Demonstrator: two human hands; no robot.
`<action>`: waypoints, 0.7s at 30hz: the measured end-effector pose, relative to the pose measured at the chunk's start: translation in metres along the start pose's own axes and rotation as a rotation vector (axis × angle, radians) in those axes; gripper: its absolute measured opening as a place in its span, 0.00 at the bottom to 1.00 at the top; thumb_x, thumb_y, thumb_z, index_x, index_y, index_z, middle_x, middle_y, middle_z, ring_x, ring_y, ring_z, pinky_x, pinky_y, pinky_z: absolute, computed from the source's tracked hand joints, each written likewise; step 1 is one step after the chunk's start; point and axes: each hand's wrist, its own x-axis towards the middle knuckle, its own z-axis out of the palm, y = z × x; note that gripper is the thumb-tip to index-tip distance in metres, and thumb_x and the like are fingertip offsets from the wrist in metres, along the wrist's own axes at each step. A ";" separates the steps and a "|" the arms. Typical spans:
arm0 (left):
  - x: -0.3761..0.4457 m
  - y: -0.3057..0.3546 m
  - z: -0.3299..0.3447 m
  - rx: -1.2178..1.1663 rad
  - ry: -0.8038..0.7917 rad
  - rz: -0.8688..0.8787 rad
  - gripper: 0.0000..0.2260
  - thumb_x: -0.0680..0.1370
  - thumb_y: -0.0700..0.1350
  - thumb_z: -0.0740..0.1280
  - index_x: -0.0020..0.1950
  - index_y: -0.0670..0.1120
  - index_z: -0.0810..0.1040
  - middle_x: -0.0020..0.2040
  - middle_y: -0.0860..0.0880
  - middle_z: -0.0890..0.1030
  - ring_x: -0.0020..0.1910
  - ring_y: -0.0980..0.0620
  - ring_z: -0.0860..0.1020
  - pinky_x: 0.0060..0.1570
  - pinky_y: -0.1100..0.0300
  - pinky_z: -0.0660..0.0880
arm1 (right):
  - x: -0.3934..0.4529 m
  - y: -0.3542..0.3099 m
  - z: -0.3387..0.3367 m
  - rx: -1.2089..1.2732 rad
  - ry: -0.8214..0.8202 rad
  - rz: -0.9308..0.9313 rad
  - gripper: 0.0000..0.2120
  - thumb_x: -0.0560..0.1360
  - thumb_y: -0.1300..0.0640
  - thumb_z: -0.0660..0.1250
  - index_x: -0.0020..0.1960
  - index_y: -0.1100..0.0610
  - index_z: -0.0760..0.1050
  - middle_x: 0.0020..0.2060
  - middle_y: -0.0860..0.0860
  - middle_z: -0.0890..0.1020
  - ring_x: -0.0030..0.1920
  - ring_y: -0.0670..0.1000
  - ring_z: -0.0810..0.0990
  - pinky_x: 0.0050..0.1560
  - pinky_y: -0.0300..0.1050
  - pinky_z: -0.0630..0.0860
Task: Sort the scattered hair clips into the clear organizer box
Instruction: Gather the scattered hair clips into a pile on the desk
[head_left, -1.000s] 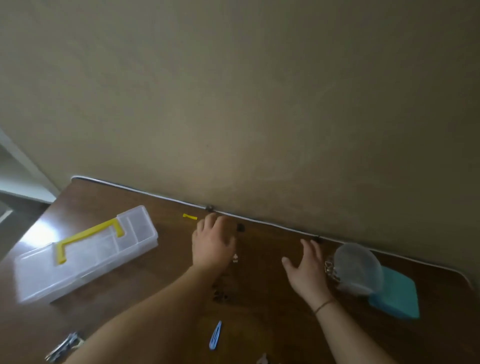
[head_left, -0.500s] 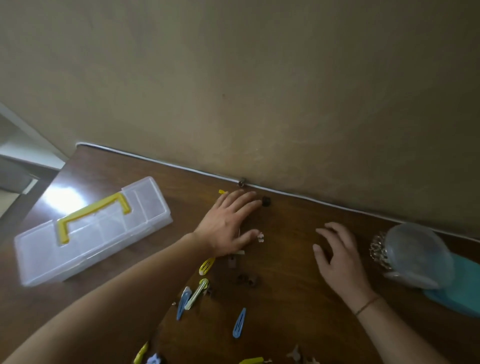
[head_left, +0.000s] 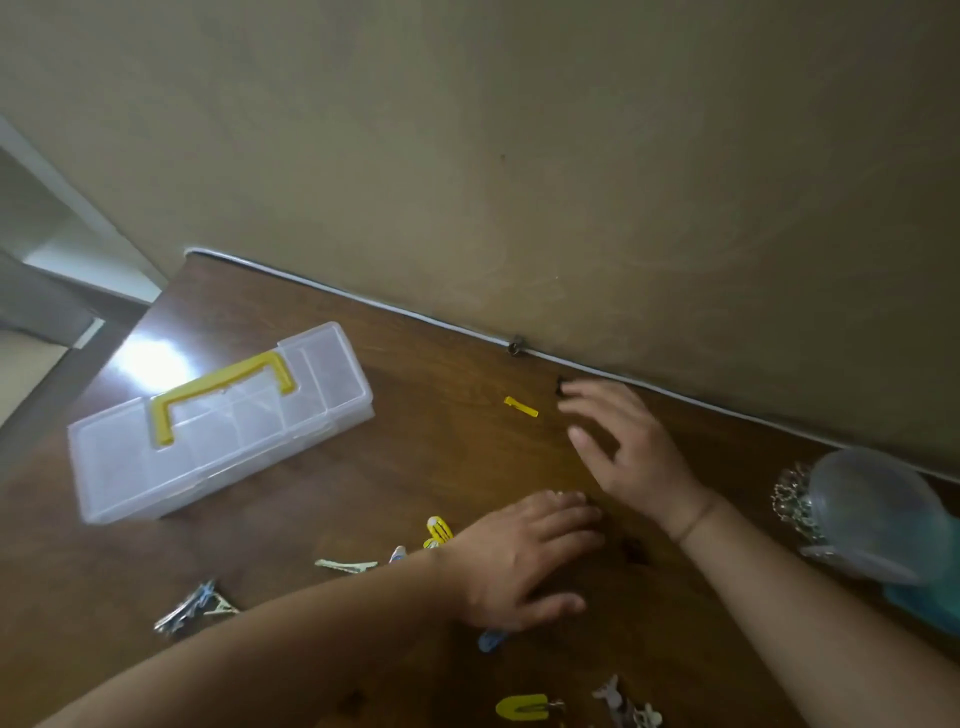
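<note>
Clear plastic box (head_left: 218, 426), lid shut, sits left of centre; clips (head_left: 439, 530) lie scattered low in the frame. Left hand (head_left: 524, 561) lies flat, fingers relaxed. Right hand (head_left: 623, 447) reaches up, fingers spread.

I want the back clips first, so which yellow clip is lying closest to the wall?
The small thin yellow clip, alone between the organizer box and the right hand. The other yellow clips lie nearer the person.
</note>
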 end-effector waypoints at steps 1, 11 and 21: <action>-0.004 0.005 0.006 -0.005 0.005 0.034 0.28 0.81 0.56 0.62 0.76 0.44 0.65 0.78 0.43 0.62 0.79 0.47 0.54 0.78 0.51 0.50 | 0.017 0.003 0.002 -0.005 -0.078 0.006 0.16 0.77 0.52 0.62 0.60 0.58 0.78 0.64 0.53 0.77 0.66 0.51 0.72 0.68 0.49 0.69; -0.024 -0.046 -0.045 0.004 0.428 -0.065 0.17 0.81 0.48 0.63 0.66 0.41 0.76 0.69 0.43 0.74 0.72 0.46 0.68 0.71 0.45 0.64 | 0.022 0.019 0.030 -0.296 -0.567 -0.237 0.33 0.77 0.36 0.55 0.78 0.49 0.57 0.79 0.48 0.55 0.79 0.50 0.45 0.77 0.56 0.48; 0.050 -0.066 -0.047 0.205 0.347 -0.418 0.32 0.80 0.62 0.56 0.78 0.44 0.61 0.78 0.45 0.62 0.78 0.43 0.55 0.77 0.49 0.51 | -0.086 -0.013 -0.004 -0.172 -0.650 -0.385 0.23 0.81 0.40 0.54 0.73 0.46 0.66 0.77 0.45 0.59 0.79 0.50 0.49 0.76 0.56 0.46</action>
